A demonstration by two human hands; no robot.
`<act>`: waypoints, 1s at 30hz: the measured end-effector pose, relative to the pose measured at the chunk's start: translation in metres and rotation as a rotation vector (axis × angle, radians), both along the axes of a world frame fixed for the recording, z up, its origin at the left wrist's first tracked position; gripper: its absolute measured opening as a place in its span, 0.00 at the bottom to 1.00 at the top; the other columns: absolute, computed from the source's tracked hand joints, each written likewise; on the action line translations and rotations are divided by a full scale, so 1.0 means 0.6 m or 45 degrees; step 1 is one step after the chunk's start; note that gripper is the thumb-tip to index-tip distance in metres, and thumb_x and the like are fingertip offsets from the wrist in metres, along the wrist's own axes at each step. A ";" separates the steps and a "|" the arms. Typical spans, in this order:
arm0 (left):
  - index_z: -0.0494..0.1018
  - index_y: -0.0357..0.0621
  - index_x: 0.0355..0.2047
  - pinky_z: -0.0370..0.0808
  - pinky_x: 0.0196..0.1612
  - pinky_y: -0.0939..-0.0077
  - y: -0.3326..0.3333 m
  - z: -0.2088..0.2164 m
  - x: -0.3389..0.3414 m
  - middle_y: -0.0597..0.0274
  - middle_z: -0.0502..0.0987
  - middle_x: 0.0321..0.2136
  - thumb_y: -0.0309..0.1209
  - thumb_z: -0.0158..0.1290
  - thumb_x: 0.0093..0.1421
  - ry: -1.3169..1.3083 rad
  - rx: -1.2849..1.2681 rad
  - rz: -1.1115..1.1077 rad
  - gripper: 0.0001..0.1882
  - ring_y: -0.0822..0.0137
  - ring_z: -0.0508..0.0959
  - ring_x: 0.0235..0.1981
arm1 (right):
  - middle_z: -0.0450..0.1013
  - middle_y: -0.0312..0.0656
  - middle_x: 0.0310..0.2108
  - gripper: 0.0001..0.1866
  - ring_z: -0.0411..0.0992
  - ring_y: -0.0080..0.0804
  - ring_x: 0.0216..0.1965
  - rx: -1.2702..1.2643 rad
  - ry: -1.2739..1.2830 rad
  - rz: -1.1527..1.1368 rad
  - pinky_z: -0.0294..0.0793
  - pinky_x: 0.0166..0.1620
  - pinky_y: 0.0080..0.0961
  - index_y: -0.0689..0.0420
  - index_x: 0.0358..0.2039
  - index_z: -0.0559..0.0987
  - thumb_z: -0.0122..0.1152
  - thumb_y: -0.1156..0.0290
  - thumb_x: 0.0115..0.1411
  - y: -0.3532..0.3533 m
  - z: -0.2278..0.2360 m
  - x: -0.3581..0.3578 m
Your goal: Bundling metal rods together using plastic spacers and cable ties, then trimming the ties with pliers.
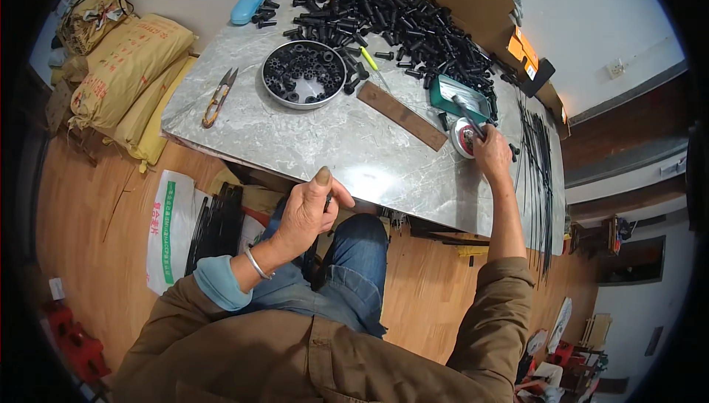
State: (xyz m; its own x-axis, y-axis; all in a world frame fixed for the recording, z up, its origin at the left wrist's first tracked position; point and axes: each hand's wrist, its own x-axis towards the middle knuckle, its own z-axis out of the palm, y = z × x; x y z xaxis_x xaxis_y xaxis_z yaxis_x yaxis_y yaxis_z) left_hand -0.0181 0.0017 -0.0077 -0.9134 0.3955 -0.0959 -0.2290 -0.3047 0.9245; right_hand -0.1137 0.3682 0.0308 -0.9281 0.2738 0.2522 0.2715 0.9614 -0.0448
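Note:
My right hand [493, 153] is closed around a dark rod-like piece [467, 113], whose far end reaches over a green rectangular tray [436, 93]. Below that hand and partly covered by it stands a small round tin [461, 139] with red inside. My left hand [306, 214] is held in front of the table edge above my lap, thumb up and fingers curled. A small black piece [328, 201] shows between its fingers, mostly hidden. Left of centre on the table, a round metal bowl [304, 105] holds many small black ring-like parts.
Black cylindrical parts [399, 22] are heaped at the back. A flat brown bar [402, 116], a yellow-handled screwdriver [369, 58], scissors [219, 98] and a blue case [249, 4] lie around. Long thin black rods [543, 174] overhang the right edge. Sacks [133, 70] are stacked left.

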 end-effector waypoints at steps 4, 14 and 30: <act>0.73 0.33 0.29 0.57 0.16 0.84 -0.001 0.001 0.002 0.71 0.57 0.10 0.61 0.31 0.66 0.011 0.024 -0.037 0.39 0.80 0.57 0.12 | 0.67 0.37 0.19 0.15 0.64 0.24 0.21 -0.825 0.082 0.176 0.63 0.26 0.24 0.61 0.25 0.71 0.52 0.62 0.61 0.001 0.017 0.021; 0.71 0.37 0.49 0.64 0.30 0.85 -0.002 0.020 0.023 0.64 0.63 0.36 0.56 0.38 0.64 0.498 0.128 -0.018 0.33 0.78 0.64 0.27 | 0.60 0.32 0.18 0.18 0.58 0.21 0.19 -2.374 -0.403 0.640 0.59 0.24 0.20 0.57 0.24 0.68 0.60 0.56 0.59 -0.288 -0.003 0.188; 0.71 0.37 0.51 0.66 0.30 0.86 -0.026 0.033 0.073 0.66 0.65 0.37 0.51 0.37 0.67 0.420 0.185 0.119 0.29 0.80 0.66 0.27 | 0.63 0.33 0.19 0.21 0.62 0.21 0.20 -2.221 -0.344 0.656 0.58 0.24 0.18 0.56 0.27 0.69 0.64 0.52 0.56 -0.384 0.008 0.237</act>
